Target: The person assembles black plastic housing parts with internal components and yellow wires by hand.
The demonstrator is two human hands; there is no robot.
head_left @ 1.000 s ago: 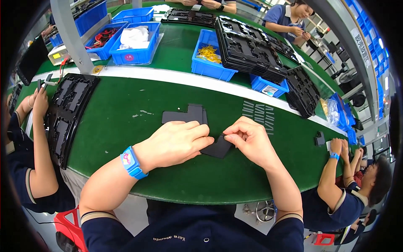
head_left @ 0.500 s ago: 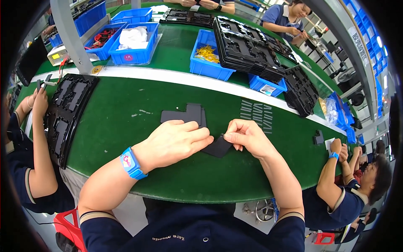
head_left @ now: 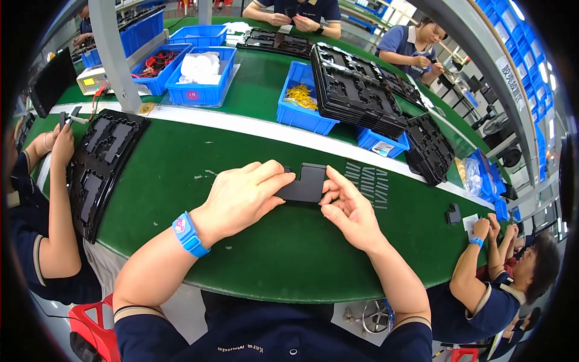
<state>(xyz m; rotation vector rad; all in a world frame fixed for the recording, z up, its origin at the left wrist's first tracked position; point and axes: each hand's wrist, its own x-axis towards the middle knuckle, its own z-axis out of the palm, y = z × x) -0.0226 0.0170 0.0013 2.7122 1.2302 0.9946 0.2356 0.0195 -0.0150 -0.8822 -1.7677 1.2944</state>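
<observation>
Flat on the green table, a black L-shaped flat piece (head_left: 306,184) lies between my two hands. My left hand (head_left: 244,196) grips its left end with thumb and fingers. Against its right edge, my right hand (head_left: 350,210) presses its fingertips, the thumb near the lower corner. Another dark edge shows just behind the piece by my left fingertips; how many pieces lie stacked there is hidden. Just beyond my right hand, several thin grey strips (head_left: 381,188) are laid out in rows.
Black moulded trays (head_left: 111,148) lie at the left beside a co-worker's arm. Beyond the white strip stand blue bins (head_left: 202,93), one with yellow parts (head_left: 300,96), and a tall stack of black trays (head_left: 356,84). A small black piece (head_left: 453,213) lies at right, near another co-worker's hands.
The black piece held tilted near me has moved away to where the stacked pieces lay, and now lies flat. My right hand has opened from a pinch to fingers along its edge.
</observation>
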